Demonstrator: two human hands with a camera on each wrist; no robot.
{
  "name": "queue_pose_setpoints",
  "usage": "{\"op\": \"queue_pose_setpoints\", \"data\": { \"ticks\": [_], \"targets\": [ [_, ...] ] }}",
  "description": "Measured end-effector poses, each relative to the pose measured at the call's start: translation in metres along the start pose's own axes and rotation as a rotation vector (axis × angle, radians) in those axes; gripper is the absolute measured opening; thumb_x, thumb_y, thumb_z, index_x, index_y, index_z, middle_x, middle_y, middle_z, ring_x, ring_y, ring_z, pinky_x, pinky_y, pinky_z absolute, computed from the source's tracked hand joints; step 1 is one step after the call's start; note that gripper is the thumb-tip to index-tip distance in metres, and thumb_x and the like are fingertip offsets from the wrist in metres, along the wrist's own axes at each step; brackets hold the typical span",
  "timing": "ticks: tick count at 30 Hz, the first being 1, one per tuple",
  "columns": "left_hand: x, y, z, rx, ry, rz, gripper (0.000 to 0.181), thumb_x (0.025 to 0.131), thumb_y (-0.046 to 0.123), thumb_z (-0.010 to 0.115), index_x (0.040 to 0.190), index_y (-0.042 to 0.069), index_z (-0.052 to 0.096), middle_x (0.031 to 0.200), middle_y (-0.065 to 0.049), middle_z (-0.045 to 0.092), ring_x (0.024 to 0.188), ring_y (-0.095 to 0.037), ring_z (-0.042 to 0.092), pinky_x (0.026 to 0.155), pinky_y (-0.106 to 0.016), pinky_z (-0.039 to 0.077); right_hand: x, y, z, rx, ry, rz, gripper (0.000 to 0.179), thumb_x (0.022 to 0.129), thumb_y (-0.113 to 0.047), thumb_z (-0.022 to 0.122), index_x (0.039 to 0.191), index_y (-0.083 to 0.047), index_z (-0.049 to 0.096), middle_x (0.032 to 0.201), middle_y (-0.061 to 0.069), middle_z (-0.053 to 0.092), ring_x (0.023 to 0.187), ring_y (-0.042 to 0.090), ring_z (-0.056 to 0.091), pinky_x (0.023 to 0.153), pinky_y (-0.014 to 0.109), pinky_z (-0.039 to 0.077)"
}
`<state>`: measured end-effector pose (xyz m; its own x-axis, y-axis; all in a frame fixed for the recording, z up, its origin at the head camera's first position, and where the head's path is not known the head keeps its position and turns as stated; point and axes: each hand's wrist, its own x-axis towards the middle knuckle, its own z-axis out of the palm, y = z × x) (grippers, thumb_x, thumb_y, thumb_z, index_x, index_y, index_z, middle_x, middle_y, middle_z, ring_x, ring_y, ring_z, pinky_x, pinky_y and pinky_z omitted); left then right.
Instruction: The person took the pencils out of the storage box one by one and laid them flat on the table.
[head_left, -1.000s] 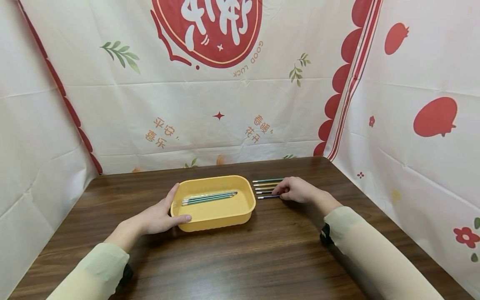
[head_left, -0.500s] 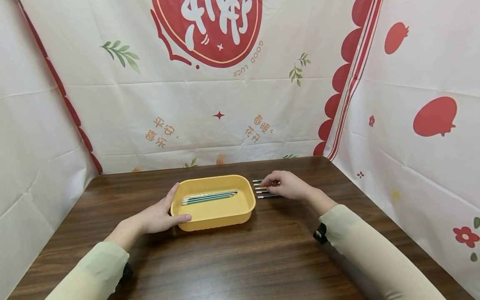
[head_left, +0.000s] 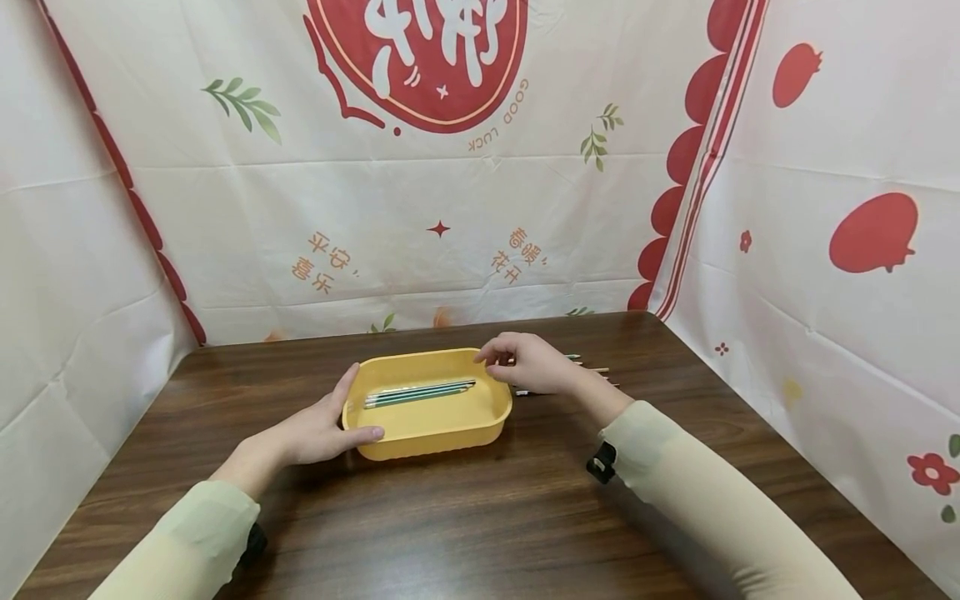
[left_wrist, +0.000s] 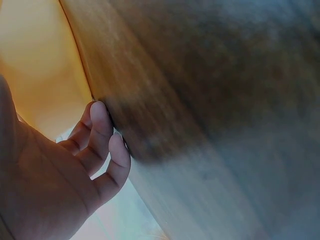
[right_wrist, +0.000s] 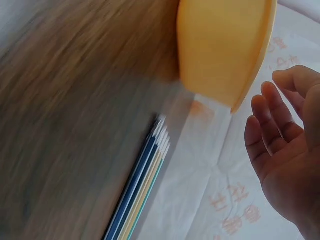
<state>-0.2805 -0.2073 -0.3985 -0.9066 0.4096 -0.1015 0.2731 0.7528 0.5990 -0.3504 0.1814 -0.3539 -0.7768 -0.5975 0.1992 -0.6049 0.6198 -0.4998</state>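
Empty Right Hand Reached the Bin as Left Hand Steadied It

A person's right hand (head_left: pixel 521 362) hung at the far right corner of a yellow bin (head_left: pixel 431 446), its fingers loosely bent, partly open, with nothing seen between them; whether a fingertip touched the rim could not be told. The left hand (head_left: pixel 318 429) gripped the bin's opposite end, thumb over the near rim and the other fingers against the outer wall.

Inside the bin, a few slim green pencils (head_left: pixel 420 393) lay side by side near the middle, white ends to the left. Just beyond its right end, a row of pencils (right_wrist: pixel 142 175), blue, yellow and green among them, lay close together on the brown wood-grain surface (head_left: pixel 450 525), white ends toward the bin and nearly level. The right hand and wrist hid part of that row in the head view.

The step in hand appeared to be a reach between pencils, likely toward those in the bin. The next move seemed to call for the right fingertips to clear the rim and pinch a single pencil from its neighbors while the left hand held the bin steady.

A printed white cloth (head_left: pixel 300 200) hung behind.
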Motion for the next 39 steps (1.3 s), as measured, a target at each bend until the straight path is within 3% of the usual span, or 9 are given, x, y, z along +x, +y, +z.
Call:
{"op": "queue_pose_setpoints", "data": {
  "ticks": [5,12,29,39],
  "targets": [
    [0.000,0.000,0.000,-0.004,-0.001,0.000,0.128,0.099,0.070,0.070,0.176,0.015,-0.017,0.178,-0.034,0.018,0.162,-0.052,0.033,0.125,-0.069,0.035,0.015,-0.015,0.007,0.011,-0.014,-0.054,0.024,0.105,-0.011,0.070,0.127,-0.010,0.080,0.110,0.000,0.078,0.096,0.015,0.066,0.081,0.031,0.056],
    [0.000,0.000,-0.001,-0.012,-0.002,-0.005,0.128,0.099,0.070,0.070,0.176,0.014,-0.016,0.178,-0.034,0.020,0.161,-0.051,0.035,0.125,-0.069,0.035,0.032,-0.035,0.024,0.074,-0.051,-0.049,0.024,0.106,-0.011,0.069,0.127,-0.009,0.080,0.110,0.001,0.078,0.096,0.015,0.067,0.077,0.028,0.055],
    [-0.002,0.000,-0.003,-0.011,-0.006,-0.013,0.129,0.098,0.071,0.070,0.176,0.013,-0.015,0.177,-0.035,0.021,0.161,-0.052,0.035,0.125,-0.070,0.035,0.070,-0.046,0.065,0.159,-0.122,-0.051,0.024,0.104,-0.011,0.071,0.126,-0.007,0.080,0.109,0.004,0.078,0.096,0.009,0.067,0.088,0.024,0.055],
    [-0.001,0.000,0.000,-0.012,0.000,0.005,0.128,0.099,0.070,0.070,0.176,0.013,-0.015,0.177,-0.035,0.023,0.160,-0.050,0.037,0.125,-0.068,0.037,0.074,-0.039,0.081,0.227,-0.126,-0.008,0.023,0.103,-0.010,0.072,0.124,-0.009,0.082,0.112,0.003,0.080,0.096,0.005,0.066,0.090,0.023,0.054]
  ]
}}
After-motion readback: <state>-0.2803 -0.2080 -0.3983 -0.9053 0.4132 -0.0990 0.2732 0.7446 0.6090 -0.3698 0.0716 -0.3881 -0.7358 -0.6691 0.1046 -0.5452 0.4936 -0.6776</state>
